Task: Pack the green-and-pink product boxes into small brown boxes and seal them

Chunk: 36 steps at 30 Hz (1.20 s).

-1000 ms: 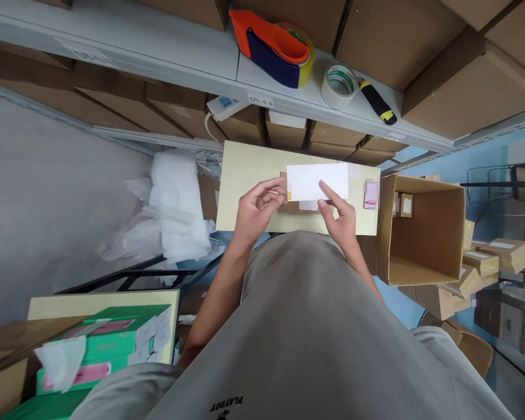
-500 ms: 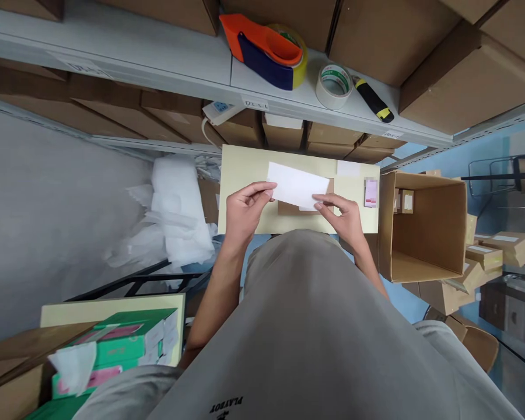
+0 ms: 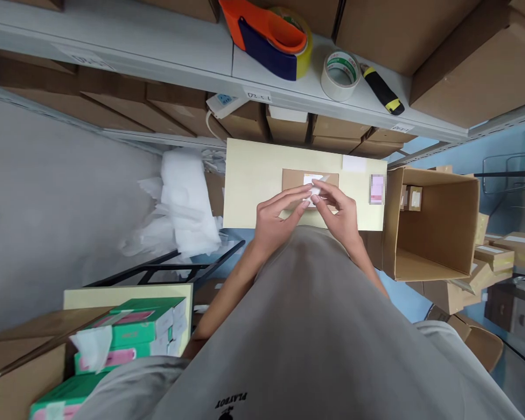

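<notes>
Presently, right hand [image 3: 339,211] pinches white paper [image 3: 316,191], hold of left hand [image 3: 279,214] unclear; slack pinch could drop it onto cardboard box [image 3: 291,178] beneath.

two tape rolls [image 3: 336,91], one dispenser [image 3: 265,53] and one cutter [image 3: 381,88] show.

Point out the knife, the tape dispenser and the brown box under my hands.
Knife [image 3: 382,91], head view: black handle.
Tape dispenser [image 3: 266,53], head view: navy side.
Brown box [image 3: 293,181], head view: top face, left end.
</notes>
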Available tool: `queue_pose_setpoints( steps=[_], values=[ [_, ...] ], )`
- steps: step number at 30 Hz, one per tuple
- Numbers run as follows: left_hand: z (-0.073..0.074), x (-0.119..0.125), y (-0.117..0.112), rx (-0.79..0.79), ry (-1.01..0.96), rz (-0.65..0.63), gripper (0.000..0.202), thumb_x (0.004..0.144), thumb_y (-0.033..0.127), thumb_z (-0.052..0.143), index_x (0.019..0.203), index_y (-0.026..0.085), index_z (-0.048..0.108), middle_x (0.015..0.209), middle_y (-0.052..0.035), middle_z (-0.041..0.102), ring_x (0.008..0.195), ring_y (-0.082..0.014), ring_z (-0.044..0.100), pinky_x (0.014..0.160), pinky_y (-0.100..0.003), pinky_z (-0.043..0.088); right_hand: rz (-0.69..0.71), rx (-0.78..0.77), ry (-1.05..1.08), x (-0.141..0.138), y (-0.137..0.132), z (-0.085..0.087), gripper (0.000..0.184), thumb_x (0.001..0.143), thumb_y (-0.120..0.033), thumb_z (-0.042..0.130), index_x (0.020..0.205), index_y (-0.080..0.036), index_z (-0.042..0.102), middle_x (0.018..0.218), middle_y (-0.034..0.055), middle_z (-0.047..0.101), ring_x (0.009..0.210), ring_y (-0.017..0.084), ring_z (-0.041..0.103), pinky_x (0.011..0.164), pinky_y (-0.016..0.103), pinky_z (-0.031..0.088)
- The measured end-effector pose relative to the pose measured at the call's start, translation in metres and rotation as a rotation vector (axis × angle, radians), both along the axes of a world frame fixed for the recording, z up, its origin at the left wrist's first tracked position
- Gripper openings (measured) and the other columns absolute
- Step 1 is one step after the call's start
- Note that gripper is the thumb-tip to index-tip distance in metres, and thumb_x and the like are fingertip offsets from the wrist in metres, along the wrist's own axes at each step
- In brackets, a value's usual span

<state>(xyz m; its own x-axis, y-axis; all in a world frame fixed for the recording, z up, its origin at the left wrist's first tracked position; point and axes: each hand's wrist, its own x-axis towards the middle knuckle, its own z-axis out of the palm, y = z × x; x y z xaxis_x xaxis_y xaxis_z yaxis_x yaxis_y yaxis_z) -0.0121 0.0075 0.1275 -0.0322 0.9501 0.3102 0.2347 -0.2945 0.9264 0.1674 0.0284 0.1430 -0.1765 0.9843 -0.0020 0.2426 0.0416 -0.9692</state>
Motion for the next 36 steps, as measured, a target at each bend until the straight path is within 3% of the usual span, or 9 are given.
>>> queue_pose_setpoints(
  steps=[4,7,9,12,15,24,36],
  values=[
    [-0.001,0.000,-0.003,-0.009,-0.064,0.044,0.018,0.110,0.038,0.075,0.117,0.028,0.088,0.125,-0.0057,0.088,0.118,-0.0227,0.085,0.108,-0.041,0.070,0.009,-0.070,0.045,-0.001,-0.006,-0.002,0.076,0.102,-0.062,0.080,0.169,-0.042,0.052,0.123,0.0034,0.084,0.112,0.024,0.080,0.088,0.037,0.073],
    [-0.001,0.002,-0.005,-0.055,-0.076,0.068,0.020,0.109,0.042,0.076,0.117,0.028,0.088,0.125,-0.0067,0.088,0.119,-0.0236,0.085,0.107,-0.042,0.070,0.023,-0.125,0.096,-0.002,-0.010,-0.007,0.087,0.096,-0.069,0.085,0.170,-0.041,0.047,0.127,0.0054,0.082,0.118,0.025,0.079,0.082,0.035,0.073],
    [-0.001,0.002,-0.005,-0.082,-0.079,0.083,0.023,0.109,0.045,0.076,0.117,0.027,0.088,0.125,-0.0078,0.087,0.119,-0.0241,0.084,0.107,-0.043,0.070,0.020,-0.175,0.153,-0.002,-0.012,-0.009,0.076,0.096,-0.072,0.083,0.158,-0.038,0.056,0.127,0.0063,0.081,0.120,0.025,0.079,0.080,0.034,0.073],
    [0.000,0.003,-0.005,-0.079,-0.072,0.086,0.022,0.108,0.046,0.077,0.115,0.028,0.087,0.124,-0.0073,0.087,0.118,-0.0237,0.084,0.107,-0.043,0.070,0.002,-0.234,0.214,-0.003,-0.013,-0.007,0.052,0.097,-0.073,0.080,0.126,-0.031,0.071,0.122,0.0064,0.080,0.118,0.024,0.079,0.079,0.035,0.074],
    [0.004,0.002,-0.005,-0.059,-0.060,0.077,0.020,0.109,0.045,0.076,0.114,0.029,0.087,0.122,-0.0063,0.087,0.117,-0.0230,0.084,0.108,-0.043,0.069,-0.023,-0.234,0.229,-0.004,-0.012,-0.003,0.046,0.097,-0.072,0.080,0.108,-0.028,0.074,0.115,0.0052,0.078,0.109,0.023,0.079,0.077,0.036,0.075],
    [0.012,0.001,-0.005,-0.141,-0.053,0.059,0.027,0.106,0.055,0.076,0.110,0.030,0.086,0.120,-0.0058,0.087,0.117,-0.0255,0.083,0.109,-0.046,0.068,-0.029,-0.203,0.125,-0.001,-0.008,0.000,0.045,0.099,-0.073,0.075,0.105,-0.028,0.077,0.110,0.0030,0.076,0.091,0.018,0.075,0.080,0.037,0.075],
    [0.012,0.001,-0.001,-0.154,-0.051,0.007,0.031,0.108,0.057,0.073,0.112,0.029,0.086,0.119,-0.0068,0.086,0.118,-0.0247,0.082,0.109,-0.044,0.067,0.016,-0.078,0.041,0.002,-0.005,0.004,0.022,0.109,-0.047,0.067,0.106,-0.028,0.075,0.108,0.0026,0.077,0.099,0.018,0.075,0.090,0.036,0.070]
  ],
)
